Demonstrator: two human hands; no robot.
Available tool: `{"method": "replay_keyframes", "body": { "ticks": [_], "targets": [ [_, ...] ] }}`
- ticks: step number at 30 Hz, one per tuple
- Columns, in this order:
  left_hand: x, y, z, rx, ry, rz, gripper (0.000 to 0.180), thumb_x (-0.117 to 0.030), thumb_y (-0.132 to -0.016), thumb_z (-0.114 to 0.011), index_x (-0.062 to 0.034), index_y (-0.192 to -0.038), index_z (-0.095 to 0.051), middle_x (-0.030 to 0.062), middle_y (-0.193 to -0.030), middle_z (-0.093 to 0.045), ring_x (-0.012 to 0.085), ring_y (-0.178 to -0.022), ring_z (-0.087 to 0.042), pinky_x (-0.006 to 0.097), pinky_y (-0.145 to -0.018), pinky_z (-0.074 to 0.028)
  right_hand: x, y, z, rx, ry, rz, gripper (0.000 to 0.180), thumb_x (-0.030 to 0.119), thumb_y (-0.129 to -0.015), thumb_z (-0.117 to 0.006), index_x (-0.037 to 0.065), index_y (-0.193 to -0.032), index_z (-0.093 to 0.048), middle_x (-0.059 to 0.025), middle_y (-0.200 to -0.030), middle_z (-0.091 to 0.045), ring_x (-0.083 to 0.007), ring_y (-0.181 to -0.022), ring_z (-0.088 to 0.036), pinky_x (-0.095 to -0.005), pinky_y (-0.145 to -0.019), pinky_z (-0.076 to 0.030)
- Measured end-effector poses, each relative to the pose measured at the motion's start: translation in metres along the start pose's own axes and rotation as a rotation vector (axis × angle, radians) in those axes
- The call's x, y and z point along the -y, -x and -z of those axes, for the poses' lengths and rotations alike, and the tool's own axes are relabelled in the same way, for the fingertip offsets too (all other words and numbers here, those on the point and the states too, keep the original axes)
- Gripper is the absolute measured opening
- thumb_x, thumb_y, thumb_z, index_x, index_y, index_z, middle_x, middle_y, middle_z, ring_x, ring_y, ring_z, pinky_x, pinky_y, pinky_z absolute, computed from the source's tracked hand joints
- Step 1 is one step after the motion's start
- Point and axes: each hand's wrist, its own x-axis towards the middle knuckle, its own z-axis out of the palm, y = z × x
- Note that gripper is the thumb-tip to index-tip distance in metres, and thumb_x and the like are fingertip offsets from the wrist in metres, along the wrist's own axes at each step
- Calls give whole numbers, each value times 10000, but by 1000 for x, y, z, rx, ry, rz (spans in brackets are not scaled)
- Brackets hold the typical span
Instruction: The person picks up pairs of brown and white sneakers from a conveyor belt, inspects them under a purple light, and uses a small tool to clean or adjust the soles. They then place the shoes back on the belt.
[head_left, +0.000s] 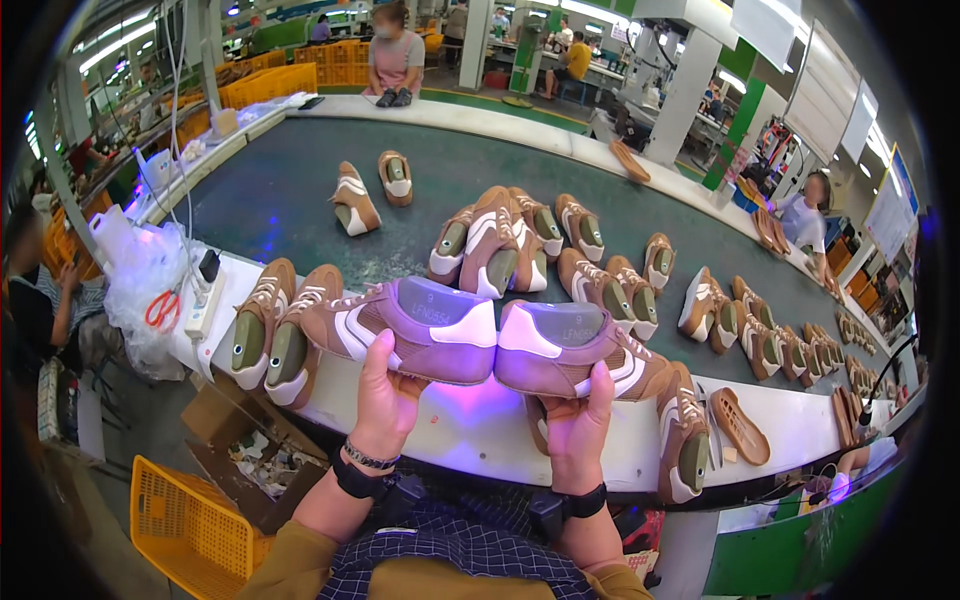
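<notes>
My left hand (388, 405) is closed around a brown sneaker (385, 335) with white curved stripes, its toe pointing left. In my right hand (578, 435) is a matching sneaker (600, 365), toe to the right. Their white heels meet or nearly meet in front of me, lit by a purple glow. A grey-green last fills each shoe. Two more sneakers (262, 320) lean at the bench edge beyond my left hand. Another sneaker (684, 440) stands to the right of my right hand. Part of a shoe (541, 428) shows behind my right hand, mostly hidden.
A dark green conveyor belt (290, 180) carries several sneakers. On the white ledge to the right lie a brown sole (740, 426) and a thin tool (713, 425). A power strip (205, 305), a scrap-filled carton (270, 465) and a yellow basket (195, 525) are at left. Co-workers (397, 55) sit farther off.
</notes>
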Motion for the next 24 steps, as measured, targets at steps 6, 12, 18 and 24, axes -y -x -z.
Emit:
{"method": "replay_keyframes", "body": {
  "ticks": [6, 12, 18, 24],
  "targets": [
    [2, -4, -1, -17, -17, 0, 390, -315, -845, -537, -82, -1153, -483, 51, -1082, -577, 184, -968, -579, 355, -838, -489, -2, -4, 4, -8, -19, -18, 446, 368, -876, -487, 53, -1189, -443, -99, -1116, -559, -231, -976, -586, -385, -819, -512],
    [3, 1, 5, 50, -85, -48, 433, -324, -827, -553, -105, -1188, -461, 45, -1110, -568, 182, -1003, -563, 362, -854, -467, 3, 0, 6, 3, 26, -16, 434, 357, -867, -507, 66, -1185, -454, -84, -1104, -563, -216, -978, -577, -363, -810, -503],
    [-4, 4, 2, 52, -95, -141, 417, -247, -840, -540, -67, -1199, -428, 51, -1110, -534, 178, -986, -553, 347, -823, -481, 10, 0, 3, 40, 51, 0, 426, 319, -854, -538, 65, -1186, -456, -72, -1116, -555, -196, -992, -565, -353, -817, -488],
    [-7, 9, 7, 64, -134, -183, 463, -229, -821, -567, -78, -1228, -406, 39, -1152, -508, 174, -1041, -520, 349, -881, -443, 14, 0, 1, 37, 125, 40, 444, 306, -847, -547, 53, -1198, -446, -66, -1118, -552, -196, -999, -561, -360, -831, -484]
  ]
}}
